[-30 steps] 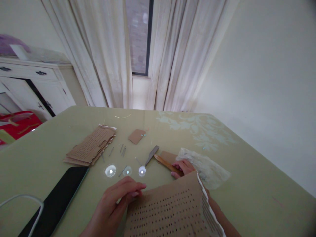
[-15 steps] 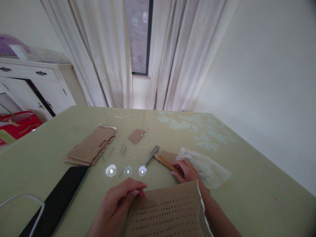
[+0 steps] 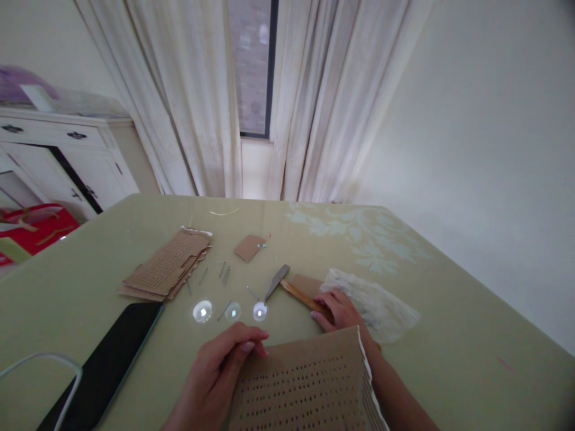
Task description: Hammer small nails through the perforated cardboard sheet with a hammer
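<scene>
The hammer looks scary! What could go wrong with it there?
The right hand has the hammer by its handle, close to loose thin metal pieces: a bump might scatter them. The left hand is at the edge of the punched cardboard, so a careless swing that way could hurt it.

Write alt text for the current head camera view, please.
A right hand grips a wooden-handled hammer on a green table; the left hand touches a perforated cardboard stack. Beyond lie loose nails and another cardboard stack.
</scene>
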{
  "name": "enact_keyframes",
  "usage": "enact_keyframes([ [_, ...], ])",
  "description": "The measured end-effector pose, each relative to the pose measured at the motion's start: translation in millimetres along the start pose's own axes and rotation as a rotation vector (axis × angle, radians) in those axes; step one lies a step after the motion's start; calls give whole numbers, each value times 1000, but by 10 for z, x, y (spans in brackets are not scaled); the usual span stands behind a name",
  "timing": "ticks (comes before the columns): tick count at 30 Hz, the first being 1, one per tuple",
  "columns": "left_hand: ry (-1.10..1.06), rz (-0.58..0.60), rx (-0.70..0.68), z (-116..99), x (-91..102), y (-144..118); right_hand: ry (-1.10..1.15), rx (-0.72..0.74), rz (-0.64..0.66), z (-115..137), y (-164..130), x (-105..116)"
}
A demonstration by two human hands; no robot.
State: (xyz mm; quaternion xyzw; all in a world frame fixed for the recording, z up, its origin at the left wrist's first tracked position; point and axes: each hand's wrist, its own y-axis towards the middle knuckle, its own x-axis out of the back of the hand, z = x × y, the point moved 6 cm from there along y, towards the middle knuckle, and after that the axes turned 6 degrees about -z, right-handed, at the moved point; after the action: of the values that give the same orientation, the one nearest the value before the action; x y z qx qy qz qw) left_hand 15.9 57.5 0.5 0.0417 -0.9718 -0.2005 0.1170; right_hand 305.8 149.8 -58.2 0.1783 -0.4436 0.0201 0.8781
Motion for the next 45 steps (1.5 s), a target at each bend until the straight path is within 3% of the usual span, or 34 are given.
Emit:
enact_keyframes([
  [9,0,0,-61,-77,-10,44,138,-66,-22,25,23,30],
  [15,17,-8,-98,-110,-14,53,334,-177,-47,162,37,274],
  [17,18,3,-106,-110,-21,46,435,-223,14,210,-4,347],
  [21,8,23,-136,-152,-32,49,893,-371,322,321,-160,376],
  [23,3,31,-154,-182,-38,61,994,-354,413,384,-201,435],
  [28,-27,71,-171,-189,-62,82,670,-177,454,450,-179,550],
  [45,-5,60,-104,-28,-49,6,721,-241,425,391,-184,508],
])
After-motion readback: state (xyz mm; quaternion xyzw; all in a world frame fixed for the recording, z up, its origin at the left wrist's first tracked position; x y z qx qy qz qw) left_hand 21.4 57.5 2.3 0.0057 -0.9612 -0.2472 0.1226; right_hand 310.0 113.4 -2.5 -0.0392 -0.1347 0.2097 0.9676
